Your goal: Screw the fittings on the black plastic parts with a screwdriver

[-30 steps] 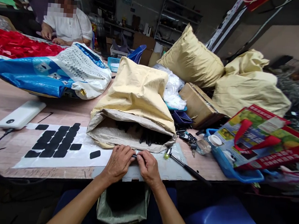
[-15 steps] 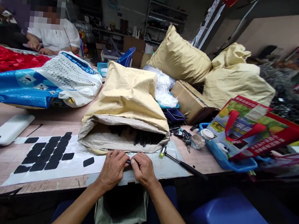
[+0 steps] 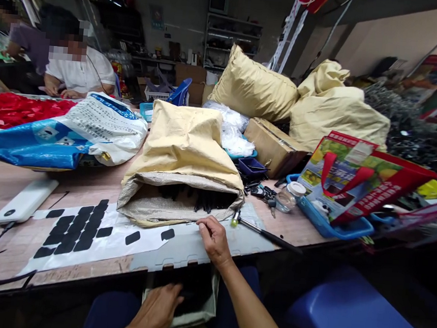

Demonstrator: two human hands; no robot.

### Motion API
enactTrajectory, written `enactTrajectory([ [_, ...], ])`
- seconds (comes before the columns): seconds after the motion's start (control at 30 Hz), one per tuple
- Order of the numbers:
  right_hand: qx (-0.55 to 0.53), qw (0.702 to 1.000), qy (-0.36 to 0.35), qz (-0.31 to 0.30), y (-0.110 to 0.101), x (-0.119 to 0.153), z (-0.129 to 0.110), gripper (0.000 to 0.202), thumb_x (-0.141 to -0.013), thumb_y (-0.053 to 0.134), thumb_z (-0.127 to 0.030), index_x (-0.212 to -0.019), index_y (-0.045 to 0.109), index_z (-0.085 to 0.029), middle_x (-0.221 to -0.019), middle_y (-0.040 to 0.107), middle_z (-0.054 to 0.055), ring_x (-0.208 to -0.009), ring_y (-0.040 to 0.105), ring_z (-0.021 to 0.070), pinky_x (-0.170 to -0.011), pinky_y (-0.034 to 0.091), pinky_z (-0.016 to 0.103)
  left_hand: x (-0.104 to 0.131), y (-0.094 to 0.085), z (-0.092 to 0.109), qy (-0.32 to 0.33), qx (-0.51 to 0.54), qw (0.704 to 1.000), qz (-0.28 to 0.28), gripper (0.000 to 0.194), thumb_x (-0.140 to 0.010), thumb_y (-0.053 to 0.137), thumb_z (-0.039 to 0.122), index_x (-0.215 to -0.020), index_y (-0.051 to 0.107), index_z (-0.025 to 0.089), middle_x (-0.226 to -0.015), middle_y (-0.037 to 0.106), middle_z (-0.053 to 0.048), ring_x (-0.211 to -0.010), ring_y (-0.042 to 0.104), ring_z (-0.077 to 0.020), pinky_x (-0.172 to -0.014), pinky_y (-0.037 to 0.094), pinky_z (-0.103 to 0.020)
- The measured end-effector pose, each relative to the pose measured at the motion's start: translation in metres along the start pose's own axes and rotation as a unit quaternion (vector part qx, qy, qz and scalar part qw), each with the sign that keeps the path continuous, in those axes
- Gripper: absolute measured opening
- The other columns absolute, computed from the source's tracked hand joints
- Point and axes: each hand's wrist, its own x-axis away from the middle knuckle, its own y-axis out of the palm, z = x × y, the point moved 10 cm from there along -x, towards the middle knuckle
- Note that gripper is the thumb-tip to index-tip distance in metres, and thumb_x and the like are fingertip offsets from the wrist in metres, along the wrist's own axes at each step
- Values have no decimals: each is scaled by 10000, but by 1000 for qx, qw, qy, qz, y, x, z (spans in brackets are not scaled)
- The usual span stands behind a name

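My left hand (image 3: pixel 158 307) is below the table edge, at the mouth of an open grey-green bag (image 3: pixel 212 296) with a dark inside. Its fingers reach over the opening, slightly apart, and no object shows in them. Over the front of the table, my right hand (image 3: pixel 214 239) is closed with its fingers curled; whatever it may hold is hidden. Just behind it lies a yellow sack (image 3: pixel 190 141), its mouth facing me, with thin black pieces (image 3: pixel 209 201) inside. Several black rounded patches (image 3: pixel 70 233) lie on a white sheet (image 3: pixel 115 249) to the left.
A small hammer (image 3: pixel 262 230) lies right of my right hand. Further right are keys (image 3: pixel 272 205), a jar (image 3: pixel 286 199) and a blue basket (image 3: pixel 328 224) with a red bag (image 3: pixel 354 181). A white power bank (image 3: pixel 26 201) lies left. Other people sit at the far left.
My hands were together at the sack's mouth on a small dark piece. My left hand has dropped to the bag below; my right has stayed near the sack. The view has shifted slightly.
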Motion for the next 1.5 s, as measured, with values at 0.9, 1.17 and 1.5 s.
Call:
enactTrajectory([
  [0.9,-37,997,40,63,-12,4,17,339,-1019,440,-355,-957,729,-189,-842,623,41,-778,588,171,-729,473,300,-81,-212,16,37,12,962,271,157,-829,632,332,-877,692,195,-853,661,-33,-791,607,-183,-694,419,-276],
  [1.17,217,968,-19,127,-78,10,0,198,-937,546,-277,-1029,704,-199,-999,654,79,-981,578,236,-910,451,384,-47,-174,22,112,75,942,308,185,-828,647,231,-1006,681,195,-931,610,-36,-881,585,-194,-815,457,-302],
  [1.5,463,886,25,8,-140,36,41,164,-939,542,-269,-1007,679,-211,-970,649,87,-917,568,248,-795,433,362,-53,-170,16,105,94,933,330,209,-835,740,332,-1013,713,226,-925,670,-27,-919,578,-217,-840,414,-342],
])
